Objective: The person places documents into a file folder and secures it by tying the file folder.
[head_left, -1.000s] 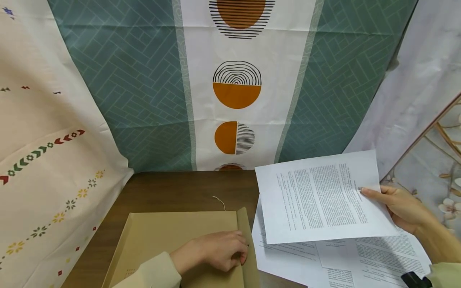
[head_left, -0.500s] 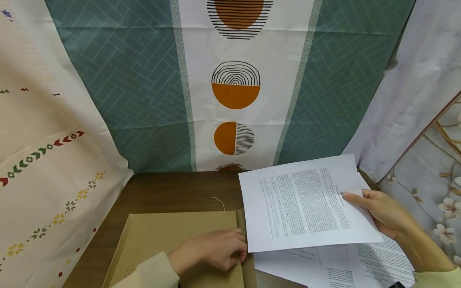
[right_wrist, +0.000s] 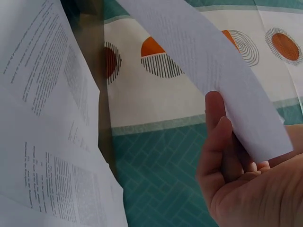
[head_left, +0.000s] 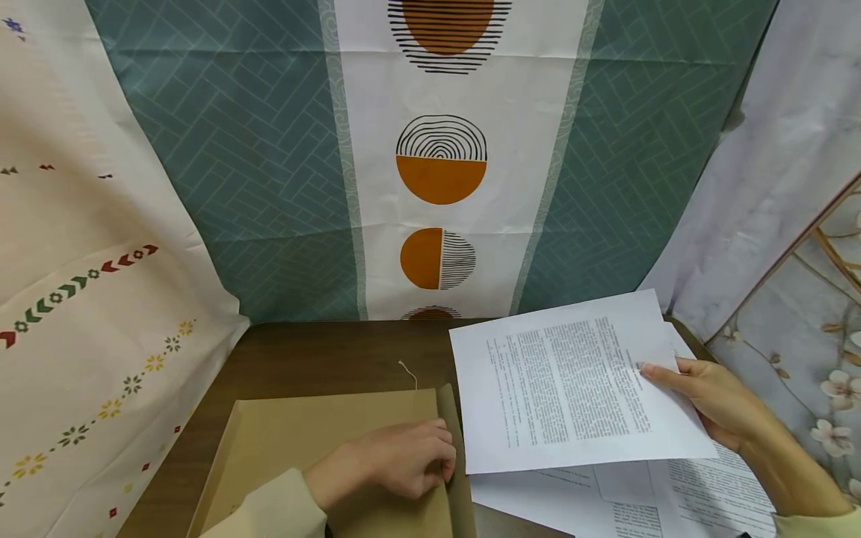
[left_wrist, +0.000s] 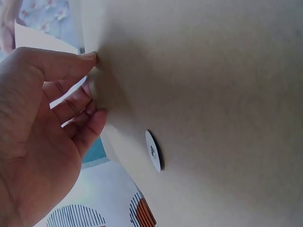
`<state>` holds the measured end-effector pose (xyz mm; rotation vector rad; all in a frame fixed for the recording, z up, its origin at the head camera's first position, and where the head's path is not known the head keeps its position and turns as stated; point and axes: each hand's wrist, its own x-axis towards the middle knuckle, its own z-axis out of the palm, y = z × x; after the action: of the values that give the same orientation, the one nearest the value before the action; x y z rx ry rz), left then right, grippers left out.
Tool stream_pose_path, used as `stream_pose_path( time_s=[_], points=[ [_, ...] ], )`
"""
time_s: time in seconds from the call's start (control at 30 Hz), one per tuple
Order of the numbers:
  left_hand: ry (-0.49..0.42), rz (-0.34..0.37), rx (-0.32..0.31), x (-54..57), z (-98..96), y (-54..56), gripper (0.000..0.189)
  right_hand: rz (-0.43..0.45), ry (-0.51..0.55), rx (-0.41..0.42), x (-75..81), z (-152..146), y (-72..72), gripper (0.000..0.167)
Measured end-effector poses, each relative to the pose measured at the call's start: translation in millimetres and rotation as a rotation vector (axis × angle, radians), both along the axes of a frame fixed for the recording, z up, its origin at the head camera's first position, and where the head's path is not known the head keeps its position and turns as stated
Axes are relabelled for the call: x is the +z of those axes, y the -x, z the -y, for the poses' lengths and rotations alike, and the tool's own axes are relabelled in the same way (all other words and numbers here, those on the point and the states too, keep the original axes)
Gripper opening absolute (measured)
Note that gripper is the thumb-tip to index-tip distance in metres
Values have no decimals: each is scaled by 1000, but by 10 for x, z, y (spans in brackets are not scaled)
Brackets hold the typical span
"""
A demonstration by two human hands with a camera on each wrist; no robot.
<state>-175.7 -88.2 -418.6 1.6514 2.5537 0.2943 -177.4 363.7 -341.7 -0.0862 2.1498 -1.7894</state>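
A brown kraft document envelope (head_left: 323, 430) lies at the front of the table, its flap (head_left: 459, 448) raised along the right side. My left hand (head_left: 403, 459) pinches the edge on that side between thumb and fingers. The left wrist view shows a round white button (left_wrist: 153, 150) on the brown surface near those fingertips. A short string (head_left: 408, 372) sticks out past the envelope's far edge. Held by its right edge in my right hand (head_left: 709, 400), a printed sheet (head_left: 558, 388) tilts beside the flap. Below it are more printed sheets (head_left: 628, 497), partly covered by the held one.
Brown wooden table (head_left: 303, 359) shows behind the envelope and along its left. A green and white patterned cloth (head_left: 282, 224) hangs at the back. An embroidered cloth (head_left: 87, 388) borders the left side, and a floral cloth (head_left: 800, 359) the right.
My right hand has brought the printed sheet leftward, up to the envelope's flap. The left hand keeps its grip, and the envelope has shifted slightly left.
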Motion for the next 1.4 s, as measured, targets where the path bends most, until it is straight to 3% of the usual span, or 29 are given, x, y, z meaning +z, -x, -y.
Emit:
stream_pose_path(
  time_s=[0.3, 0.77, 1.13, 1.4],
  points=[
    [-23, 9, 17, 24, 21, 31, 21, 7, -164, -101, 65, 244, -149, 26],
    [-28, -28, 12, 57, 16, 42, 21, 11, -37, 128, 20, 401, -262, 34],
    [-40, -54, 4, 44, 9, 55, 20, 40, -16, 140, -243, 694, -264, 46],
    [-63, -81, -21, 25, 9, 73, 20, 42, 9, 176, -410, 948, -236, 43]
  ],
)
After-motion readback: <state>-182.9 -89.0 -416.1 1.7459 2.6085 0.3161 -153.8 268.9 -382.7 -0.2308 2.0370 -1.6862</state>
